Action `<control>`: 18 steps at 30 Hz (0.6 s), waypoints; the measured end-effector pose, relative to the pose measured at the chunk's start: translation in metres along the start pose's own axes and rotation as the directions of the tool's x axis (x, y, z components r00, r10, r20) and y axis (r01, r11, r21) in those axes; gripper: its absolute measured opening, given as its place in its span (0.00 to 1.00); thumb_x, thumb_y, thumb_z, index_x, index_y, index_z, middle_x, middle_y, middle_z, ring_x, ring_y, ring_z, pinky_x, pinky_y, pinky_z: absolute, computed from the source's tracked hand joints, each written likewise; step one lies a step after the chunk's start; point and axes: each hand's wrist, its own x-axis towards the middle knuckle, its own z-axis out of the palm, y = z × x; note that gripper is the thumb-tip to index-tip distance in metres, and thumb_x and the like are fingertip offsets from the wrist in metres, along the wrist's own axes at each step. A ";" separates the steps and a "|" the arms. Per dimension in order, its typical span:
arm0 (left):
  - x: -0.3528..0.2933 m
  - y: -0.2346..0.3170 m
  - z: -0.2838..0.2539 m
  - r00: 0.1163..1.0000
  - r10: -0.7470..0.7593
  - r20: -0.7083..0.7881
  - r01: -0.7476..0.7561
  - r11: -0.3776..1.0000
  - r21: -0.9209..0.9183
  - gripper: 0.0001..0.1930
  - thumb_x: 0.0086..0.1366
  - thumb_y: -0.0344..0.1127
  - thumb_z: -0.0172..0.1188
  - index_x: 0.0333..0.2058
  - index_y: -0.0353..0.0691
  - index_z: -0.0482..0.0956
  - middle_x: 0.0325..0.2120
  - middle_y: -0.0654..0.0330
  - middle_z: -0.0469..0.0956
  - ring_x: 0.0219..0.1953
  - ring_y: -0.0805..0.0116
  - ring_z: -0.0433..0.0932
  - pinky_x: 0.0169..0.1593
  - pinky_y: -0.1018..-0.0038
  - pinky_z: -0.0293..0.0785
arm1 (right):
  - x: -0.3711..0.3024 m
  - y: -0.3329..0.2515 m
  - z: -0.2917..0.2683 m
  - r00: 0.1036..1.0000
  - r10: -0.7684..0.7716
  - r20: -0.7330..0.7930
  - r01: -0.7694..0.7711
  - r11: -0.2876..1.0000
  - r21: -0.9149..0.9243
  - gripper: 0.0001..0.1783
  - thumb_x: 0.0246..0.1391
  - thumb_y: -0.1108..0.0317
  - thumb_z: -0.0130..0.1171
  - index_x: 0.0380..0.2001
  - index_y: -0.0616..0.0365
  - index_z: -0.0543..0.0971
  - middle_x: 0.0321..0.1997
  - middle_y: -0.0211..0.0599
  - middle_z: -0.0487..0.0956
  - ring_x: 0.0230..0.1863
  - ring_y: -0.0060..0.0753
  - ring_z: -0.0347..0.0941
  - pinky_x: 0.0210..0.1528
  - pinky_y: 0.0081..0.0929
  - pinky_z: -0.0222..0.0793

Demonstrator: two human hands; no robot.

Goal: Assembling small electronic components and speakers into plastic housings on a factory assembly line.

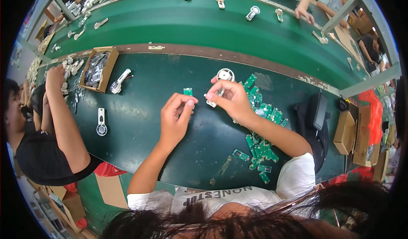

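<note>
My left hand [175, 115] is closed in a pinch, thumb against fingertips. A small green circuit board [188, 91] sticks out just above its index finger and appears held there. To its right, my right hand [233, 95] grips a white handheld fan housing [225, 74] by the handle. The round fan end points away from me, and the fingers cover part of the handle. Beside and beneath my right forearm lies a loose heap of green circuit boards [260, 147]. Both hands are above the dark green worktable [140, 120].
A white fan part [101, 122] and another with wires [120, 81] lie left, near a cardboard box [111, 69] of grey parts. A co-worker's arm [63, 115] reaches in there. Beyond runs a green conveyor belt [170, 24] carrying fan parts. A black bag [312, 124] sits right.
</note>
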 end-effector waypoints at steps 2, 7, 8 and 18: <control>0.000 -0.001 0.004 0.999 0.025 -0.038 -0.026 1.000 -0.015 0.08 0.62 0.24 0.58 0.40 0.34 0.75 0.27 0.62 0.74 0.29 0.79 0.73 0.34 0.82 0.71 | 0.001 0.002 -0.003 0.999 0.001 -0.034 0.000 1.000 0.030 0.03 0.51 0.78 0.63 0.29 0.63 0.78 0.47 0.34 0.66 0.40 0.21 0.70 0.41 0.20 0.70; -0.004 0.014 0.010 0.997 0.065 -0.033 -0.060 0.989 0.132 0.11 0.58 0.21 0.59 0.40 0.34 0.72 0.27 0.59 0.79 0.29 0.73 0.78 0.34 0.80 0.74 | -0.009 0.003 0.011 0.997 -0.046 -0.057 0.040 0.994 -0.100 0.05 0.48 0.70 0.66 0.30 0.55 0.80 0.46 0.35 0.68 0.49 0.27 0.64 0.46 0.27 0.66; -0.005 0.012 0.009 0.998 0.061 -0.034 -0.056 0.990 0.132 0.11 0.58 0.21 0.59 0.40 0.34 0.72 0.27 0.59 0.79 0.29 0.73 0.78 0.34 0.80 0.74 | -0.008 0.005 0.011 0.994 -0.096 -0.054 0.084 0.979 -0.187 0.06 0.48 0.69 0.66 0.30 0.54 0.80 0.46 0.36 0.68 0.50 0.29 0.64 0.48 0.29 0.64; -0.011 0.002 0.017 0.990 0.109 -0.086 -0.080 0.954 0.290 0.08 0.56 0.19 0.62 0.33 0.33 0.74 0.26 0.60 0.78 0.28 0.76 0.80 0.31 0.80 0.77 | -0.012 0.008 0.018 0.992 -0.116 -0.041 0.101 0.960 -0.260 0.04 0.50 0.75 0.63 0.30 0.60 0.79 0.48 0.35 0.66 0.46 0.24 0.66 0.47 0.24 0.63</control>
